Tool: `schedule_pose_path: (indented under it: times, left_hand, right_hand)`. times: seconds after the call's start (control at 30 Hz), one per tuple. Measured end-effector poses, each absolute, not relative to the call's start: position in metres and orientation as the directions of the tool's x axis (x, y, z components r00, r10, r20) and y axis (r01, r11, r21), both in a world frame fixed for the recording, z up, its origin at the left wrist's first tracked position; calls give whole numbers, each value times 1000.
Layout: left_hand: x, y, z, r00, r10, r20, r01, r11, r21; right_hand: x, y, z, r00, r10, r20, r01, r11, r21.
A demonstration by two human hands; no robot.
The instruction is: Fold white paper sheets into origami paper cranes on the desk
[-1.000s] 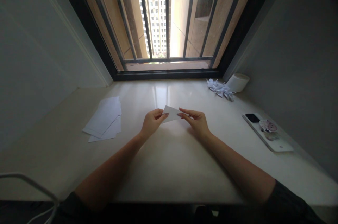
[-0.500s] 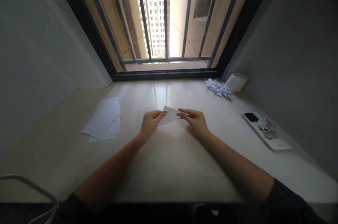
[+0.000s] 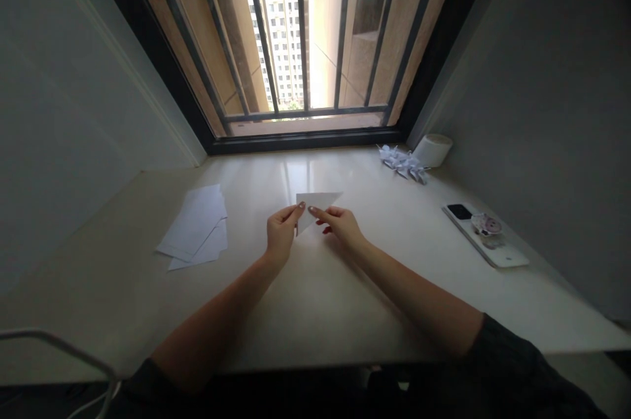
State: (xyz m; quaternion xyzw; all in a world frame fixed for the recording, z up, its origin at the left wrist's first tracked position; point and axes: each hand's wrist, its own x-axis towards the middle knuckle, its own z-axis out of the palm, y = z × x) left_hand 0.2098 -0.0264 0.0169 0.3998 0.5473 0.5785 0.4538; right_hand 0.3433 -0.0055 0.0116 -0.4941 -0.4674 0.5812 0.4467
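Between my hands a white piece of paper point(image 3: 319, 199), folded into a triangle, is held up over the counter. One straight edge lies along the top and a corner points down near my left fingers. My left hand point(image 3: 283, 227) pinches its left side between thumb and fingers. With thumb on the near face and fingers behind, my right hand point(image 3: 340, 221) grips the slanted lower right edge. The fingers behind the paper are partly hidden.
Loose white sheets point(image 3: 194, 221) lie at the left. A phone point(image 3: 493, 241) with a round grip is at the right. Folded paper pieces point(image 3: 401, 162) and a white roll point(image 3: 434, 150) stand by the barred window point(image 3: 303, 44). A pale cable point(image 3: 59, 340) crosses the lower left.
The paper has turned, so its straight edge now runs along the top. My right hand has shifted left and its thumb has come closer to the left thumb. The view has swung slightly.
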Motion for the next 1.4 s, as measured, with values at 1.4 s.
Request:
schedule_pose_path:
  times: [1.4]
  left_hand:
    - [202, -18, 22, 56, 996, -65, -3, 65, 998]
  right_hand:
    - [374, 13, 12, 8, 999, 34, -48, 34, -998]
